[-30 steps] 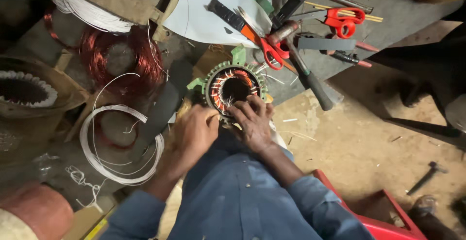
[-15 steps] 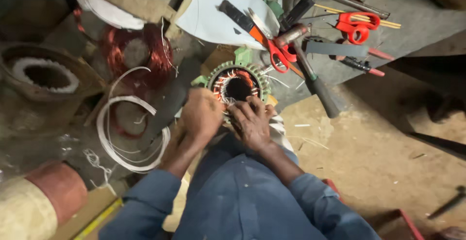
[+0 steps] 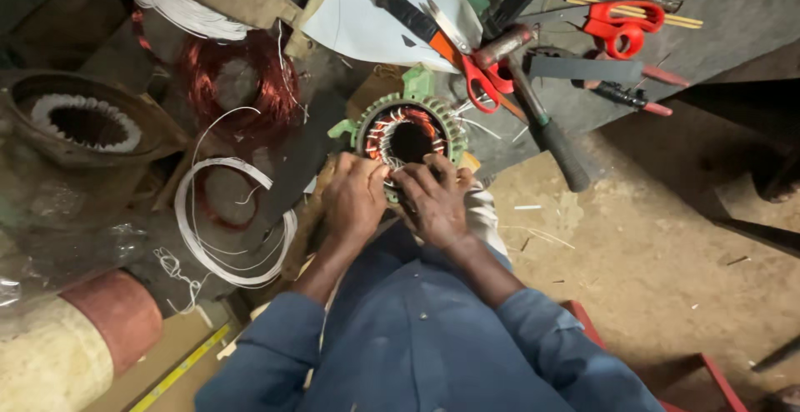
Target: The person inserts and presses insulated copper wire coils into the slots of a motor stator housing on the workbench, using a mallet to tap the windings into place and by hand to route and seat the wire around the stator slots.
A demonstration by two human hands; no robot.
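Left hand (image 3: 354, 197): grip pinched at the near rim of the round green motor stator with copper windings (image 3: 408, 133), fingers curled onto its lower left edge.
Right hand (image 3: 433, 199): grip pinched on the same near rim, fingertips touching the windings just beside the left grip.
Stator position: upright on its side directly beyond both grips, open bore facing up toward the camera, resting above blue-clad knees.
Left of grips: loose coil of white wire (image 3: 229, 224); farther off, bundle of reddish copper wire (image 3: 242, 79); at far left, dark round motor housing with pale windings (image 3: 79, 120).
Beyond and right of grips: red-handled scissors (image 3: 483, 87); black-handled hammer (image 3: 542, 116); second red scissors (image 3: 621, 29) well apart.
Surface: brown dirt floor (image 3: 650, 245).
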